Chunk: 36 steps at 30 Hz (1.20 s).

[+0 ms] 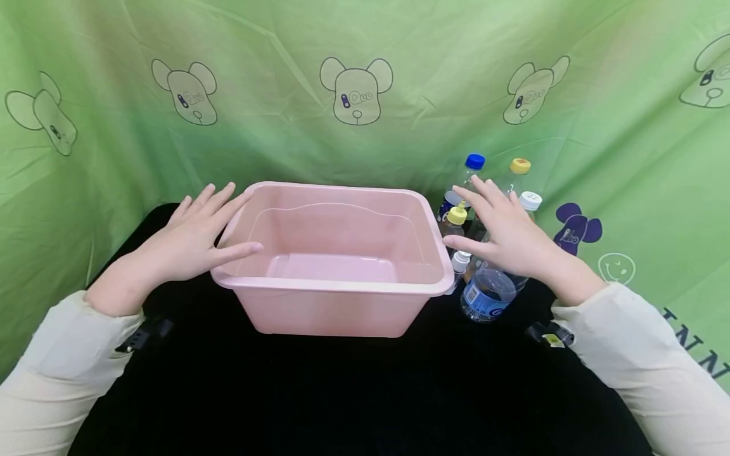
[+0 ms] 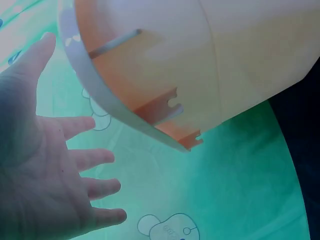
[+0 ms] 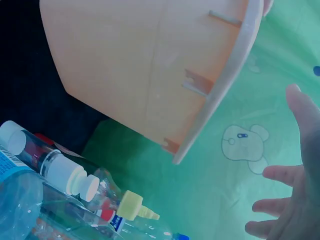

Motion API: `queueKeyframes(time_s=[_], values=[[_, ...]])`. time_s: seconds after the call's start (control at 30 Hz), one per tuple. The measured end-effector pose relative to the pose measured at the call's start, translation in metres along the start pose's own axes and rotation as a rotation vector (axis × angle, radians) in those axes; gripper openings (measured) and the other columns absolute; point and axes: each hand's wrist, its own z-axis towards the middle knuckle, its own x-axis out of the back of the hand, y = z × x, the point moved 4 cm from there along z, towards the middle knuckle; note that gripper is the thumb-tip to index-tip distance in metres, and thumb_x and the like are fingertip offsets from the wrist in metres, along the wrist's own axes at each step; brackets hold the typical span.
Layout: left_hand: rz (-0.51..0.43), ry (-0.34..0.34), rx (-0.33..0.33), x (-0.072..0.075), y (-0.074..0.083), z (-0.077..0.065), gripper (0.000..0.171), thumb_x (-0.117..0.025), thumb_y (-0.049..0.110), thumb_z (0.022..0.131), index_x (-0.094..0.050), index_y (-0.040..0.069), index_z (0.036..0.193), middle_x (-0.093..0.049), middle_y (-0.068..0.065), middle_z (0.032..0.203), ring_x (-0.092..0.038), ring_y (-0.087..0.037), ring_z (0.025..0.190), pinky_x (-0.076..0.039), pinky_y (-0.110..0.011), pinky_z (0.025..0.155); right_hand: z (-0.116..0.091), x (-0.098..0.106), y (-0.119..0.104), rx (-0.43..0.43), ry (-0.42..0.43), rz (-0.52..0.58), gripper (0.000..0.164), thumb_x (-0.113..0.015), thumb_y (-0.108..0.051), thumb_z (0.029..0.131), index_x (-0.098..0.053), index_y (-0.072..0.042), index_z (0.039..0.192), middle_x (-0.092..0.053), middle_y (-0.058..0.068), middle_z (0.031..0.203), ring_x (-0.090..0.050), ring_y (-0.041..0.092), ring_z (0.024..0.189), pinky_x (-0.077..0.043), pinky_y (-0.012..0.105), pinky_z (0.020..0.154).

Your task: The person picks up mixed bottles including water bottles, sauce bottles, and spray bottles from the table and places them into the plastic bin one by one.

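A pink plastic basin [image 1: 336, 310] stands upright on the black cloth, its inside bare to the bottom. My left hand [image 1: 196, 237] is spread at the basin's left end, fingers straight and overlapping the rim in the head view. In the left wrist view the palm of the left hand [image 2: 45, 165] faces the basin's outer wall [image 2: 250, 60] with a gap between. My right hand [image 1: 507, 231] is likewise spread, off the basin's right end and above a group of bottles. In the right wrist view its fingers [image 3: 275, 205] hold nothing.
Crowded right of the basin are a blue-capped bottle [image 1: 474, 162], a yellow-capped bottle [image 1: 520, 166], a white-capped bottle [image 1: 530, 201], a yellow nozzle bottle [image 1: 457, 215], a small white-topped bottle [image 1: 461, 259] and a blue-labelled bottle [image 1: 485, 301]. A green printed curtain [image 1: 274, 139] hangs behind.
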Motion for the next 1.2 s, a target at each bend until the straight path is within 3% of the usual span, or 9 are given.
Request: queueKeyframes(time_s=[0.03,0.13,0.23,0.27,0.5,0.63,0.73,0.97,1.2], values=[[-0.006,0.006,-0.002,0.001,0.0,-0.001,0.082,-0.045,0.066,0.086,0.0,0.039,0.149,-0.002,-0.015,0.158,0.006,-0.04,0.144,0.002,-0.062,0.112,0.0,0.002,0.0,0.005,0.012,0.009,0.078,-0.06,-0.048,0.086,-0.027,-0.014,0.147,-0.012,0.019,0.156,-0.023,0.043,0.139,-0.001,0.065,0.111],[-0.026,0.032,-0.008,0.004,-0.001,-0.003,0.079,-0.047,0.064,0.087,-0.007,0.036,0.149,-0.007,-0.016,0.158,0.002,-0.04,0.144,-0.001,-0.061,0.113,-0.002,0.006,-0.001,0.009,0.044,0.034,0.07,-0.061,-0.044,0.087,-0.035,-0.011,0.144,-0.02,0.019,0.154,-0.035,0.041,0.132,-0.015,0.064,0.11],[-0.051,0.08,-0.025,0.007,-0.001,-0.005,0.076,-0.05,0.06,0.087,-0.019,0.028,0.149,-0.014,-0.018,0.156,-0.005,-0.04,0.144,-0.006,-0.059,0.114,-0.006,0.01,0.0,0.009,0.087,0.059,0.062,-0.062,-0.039,0.088,-0.042,-0.009,0.139,-0.029,0.019,0.15,-0.043,0.038,0.124,-0.026,0.063,0.105],[-0.06,0.099,-0.029,0.009,-0.001,-0.006,0.075,-0.052,0.059,0.087,-0.023,0.025,0.148,-0.017,-0.018,0.155,-0.009,-0.04,0.144,-0.008,-0.059,0.114,-0.008,0.011,0.0,0.013,0.109,0.071,0.059,-0.063,-0.036,0.088,-0.045,-0.008,0.137,-0.032,0.019,0.148,-0.036,0.04,0.13,-0.03,0.063,0.102],[-0.107,0.211,-0.049,0.013,-0.007,-0.013,0.066,-0.057,0.05,0.088,-0.041,0.011,0.14,-0.034,-0.016,0.148,-0.028,-0.039,0.137,-0.024,-0.059,0.108,-0.021,0.019,0.005,0.088,0.316,0.116,0.041,-0.067,-0.02,0.085,-0.058,-0.005,0.122,-0.053,0.017,0.129,-0.047,0.036,0.121,-0.038,0.059,0.095],[-0.151,0.224,-0.067,0.012,-0.011,-0.017,0.059,-0.057,0.045,0.089,-0.046,0.011,0.136,-0.038,-0.014,0.145,-0.031,-0.036,0.136,-0.026,-0.056,0.107,-0.028,0.021,0.013,0.101,0.426,0.124,0.034,-0.069,-0.014,0.083,-0.063,-0.006,0.115,-0.06,0.014,0.122,-0.049,0.01,0.12,-0.039,0.025,0.102],[-0.181,0.217,-0.093,0.01,-0.015,-0.02,0.053,-0.059,0.04,0.09,-0.049,0.011,0.133,-0.041,-0.013,0.143,-0.033,-0.036,0.134,-0.028,-0.056,0.105,-0.033,0.022,0.02,0.096,0.491,0.131,0.032,-0.07,-0.013,0.082,-0.065,-0.008,0.113,-0.062,0.012,0.118,-0.043,-0.012,0.114,-0.028,0.005,0.093],[-0.21,0.211,-0.134,0.001,-0.02,-0.026,0.049,-0.063,0.035,0.088,-0.054,0.011,0.13,-0.046,-0.011,0.139,-0.038,-0.032,0.132,-0.031,-0.053,0.104,-0.044,0.018,0.039,0.047,0.603,0.194,0.034,-0.071,-0.008,0.079,-0.066,-0.006,0.113,-0.049,-0.037,0.111,-0.04,-0.022,0.109,-0.028,0.004,0.093],[-0.242,0.194,-0.134,-0.007,-0.023,-0.027,0.05,-0.065,0.033,0.087,-0.054,0.01,0.13,-0.048,-0.011,0.137,-0.04,-0.03,0.13,-0.034,-0.051,0.102,-0.052,0.009,0.057,-0.045,0.633,0.255,0.035,-0.07,-0.01,0.081,-0.065,-0.006,0.116,-0.047,-0.04,0.107,-0.041,-0.021,0.104,-0.03,0.003,0.089]])
